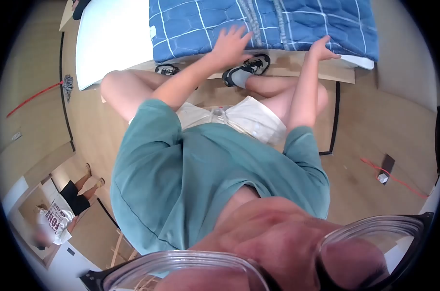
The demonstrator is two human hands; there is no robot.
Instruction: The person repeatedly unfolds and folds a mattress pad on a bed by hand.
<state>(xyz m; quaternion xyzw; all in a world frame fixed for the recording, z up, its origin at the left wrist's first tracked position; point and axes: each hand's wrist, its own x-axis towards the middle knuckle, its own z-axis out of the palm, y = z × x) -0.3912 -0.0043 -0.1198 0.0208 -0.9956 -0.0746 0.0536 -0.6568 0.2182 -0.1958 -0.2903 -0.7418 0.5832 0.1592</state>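
Note:
A blue quilted fabric piece (200, 26) with white check lines and two grey ribbed bands lies on a low white surface (111, 39) in front of me. My left hand (231, 47) is over its near edge, fingers spread and slightly blurred; nothing is in it, and whether it touches the fabric I cannot tell. At the near edge further right is my right hand (321, 50), against the fabric. Its visible fingers are apart, one over the fabric and one stretched along the edge. Some of its fingers are hidden.
I sit with bent legs, my shoes (249, 69) close under the surface's edge. A mop (67, 87) with a red handle lies at left. At right are a dark flat object (386, 167) and a red cord (409, 184). Another person (60, 213) is at lower left.

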